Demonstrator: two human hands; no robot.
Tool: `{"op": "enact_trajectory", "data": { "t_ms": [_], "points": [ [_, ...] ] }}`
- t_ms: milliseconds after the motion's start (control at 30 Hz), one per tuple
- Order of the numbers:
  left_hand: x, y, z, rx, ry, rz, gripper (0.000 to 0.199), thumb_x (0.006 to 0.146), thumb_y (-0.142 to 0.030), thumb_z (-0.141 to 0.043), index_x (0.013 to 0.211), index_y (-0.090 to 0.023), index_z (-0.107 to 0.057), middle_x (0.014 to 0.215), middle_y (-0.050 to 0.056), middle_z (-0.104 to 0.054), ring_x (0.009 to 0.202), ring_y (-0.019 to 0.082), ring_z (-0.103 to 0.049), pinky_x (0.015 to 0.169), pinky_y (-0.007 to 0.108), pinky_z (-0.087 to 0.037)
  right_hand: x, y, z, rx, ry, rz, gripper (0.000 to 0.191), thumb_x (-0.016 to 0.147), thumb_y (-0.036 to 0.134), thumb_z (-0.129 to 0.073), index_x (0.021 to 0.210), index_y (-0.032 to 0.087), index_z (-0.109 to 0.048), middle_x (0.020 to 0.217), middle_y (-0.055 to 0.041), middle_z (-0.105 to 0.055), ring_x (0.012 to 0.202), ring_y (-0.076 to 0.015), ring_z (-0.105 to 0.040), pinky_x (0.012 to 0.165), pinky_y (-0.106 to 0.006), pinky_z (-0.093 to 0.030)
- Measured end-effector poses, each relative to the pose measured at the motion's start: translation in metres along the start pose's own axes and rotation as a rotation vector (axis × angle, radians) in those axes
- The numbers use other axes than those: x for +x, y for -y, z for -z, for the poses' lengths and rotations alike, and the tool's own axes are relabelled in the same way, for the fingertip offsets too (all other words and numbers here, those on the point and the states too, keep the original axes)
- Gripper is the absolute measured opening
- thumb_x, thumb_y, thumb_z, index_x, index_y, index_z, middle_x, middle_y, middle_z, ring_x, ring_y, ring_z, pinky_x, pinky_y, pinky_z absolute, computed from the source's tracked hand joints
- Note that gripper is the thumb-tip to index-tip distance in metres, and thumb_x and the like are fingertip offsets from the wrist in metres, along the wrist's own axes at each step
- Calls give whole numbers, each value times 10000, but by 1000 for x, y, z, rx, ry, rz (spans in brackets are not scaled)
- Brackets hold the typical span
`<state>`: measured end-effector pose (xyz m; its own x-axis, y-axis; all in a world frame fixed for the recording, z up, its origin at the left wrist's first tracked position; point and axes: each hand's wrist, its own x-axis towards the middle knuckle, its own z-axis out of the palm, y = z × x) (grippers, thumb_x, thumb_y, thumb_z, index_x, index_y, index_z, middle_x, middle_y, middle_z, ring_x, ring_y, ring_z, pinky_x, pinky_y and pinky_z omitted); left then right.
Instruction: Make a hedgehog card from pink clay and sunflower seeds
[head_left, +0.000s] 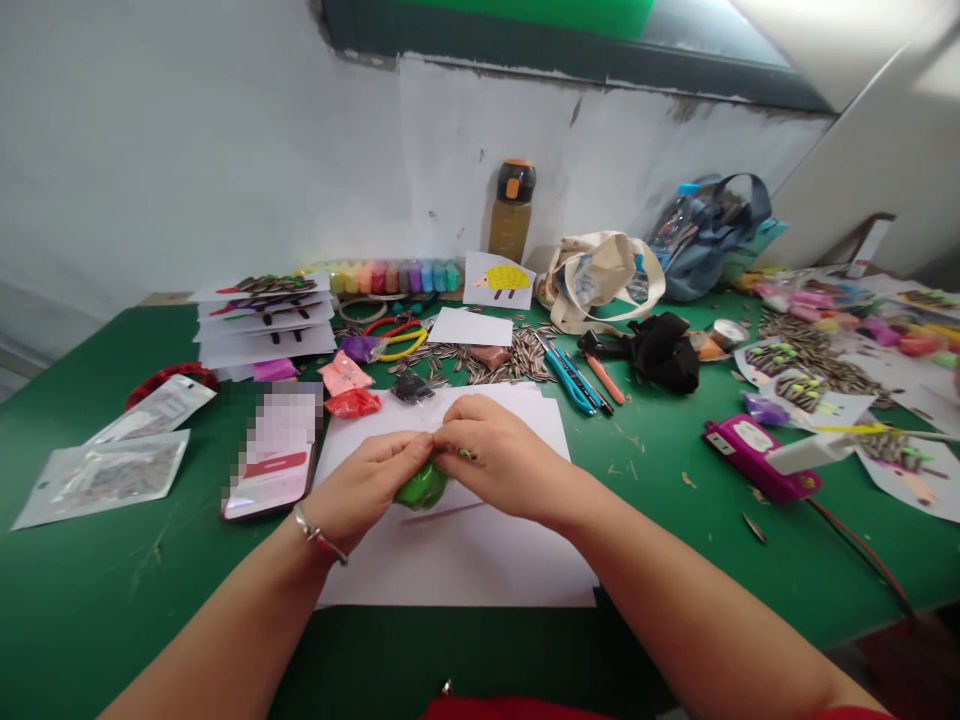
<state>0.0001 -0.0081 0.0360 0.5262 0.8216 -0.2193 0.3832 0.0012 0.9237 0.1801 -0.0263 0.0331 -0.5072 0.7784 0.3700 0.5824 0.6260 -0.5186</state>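
A small packet of green modelling clay (421, 490) is held above white paper sheets (457, 570). My left hand (379, 470) pinches it from the left, thumb near its top. From the other side my right hand (491, 455) has its fingers closed at the packet's upper edge, and its fingertips almost meet the left thumb. A bit of green shows beneath the right fingers. Just beyond the hands lie a black clay packet (412, 387), a red one (353, 403) and a pink one (345, 372).
A phone (274, 455) lies left of the paper. Sunflower seeds (517, 355), pens (574, 375) and a hedgehog picture (499, 280) are farther back. Stacked seed-decorated cards (266, 315) stand at back left. A magenta device (761, 460) with a cable sits at right.
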Motion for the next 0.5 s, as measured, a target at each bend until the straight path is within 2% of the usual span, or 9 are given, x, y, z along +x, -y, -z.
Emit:
{"op": "enact_trajectory", "data": {
  "t_ms": [133,233,367,500],
  "points": [
    [0,-1,-2,1,-20,-14,425,826,-530,-469,685,-142,-571,664,24,-543,628,139,-473,554,251,-400,0,-4,-2,56,-8,-5,132,864,154,-534,810,162,-655,802,-35,-556,805,-142,-505,727,-262,-413],
    [2,0,0,-3,-47,-34,424,838,-532,-475,723,-144,-603,681,32,-588,651,150,-521,573,251,-434,1,-6,-4,76,-32,-22,146,878,178,-529,889,176,-675,832,-37,-566,817,-145,-509,731,-265,-416],
    [2,1,1,-39,-64,-62,401,858,-499,-485,927,-156,-682,877,65,-688,833,196,-612,739,299,-499,1,-6,-5,99,-30,-61,196,889,187,-520,990,212,-686,871,-38,-574,832,-149,-515,737,-272,-420],
    [1,1,-1,-22,-103,-80,391,851,-470,-519,1010,-167,-709,1022,73,-701,1001,230,-610,900,345,-474,0,-5,-1,168,45,-106,155,848,145,-556,874,206,-697,849,-22,-557,800,-133,-521,731,-264,-427]
  ]
}}
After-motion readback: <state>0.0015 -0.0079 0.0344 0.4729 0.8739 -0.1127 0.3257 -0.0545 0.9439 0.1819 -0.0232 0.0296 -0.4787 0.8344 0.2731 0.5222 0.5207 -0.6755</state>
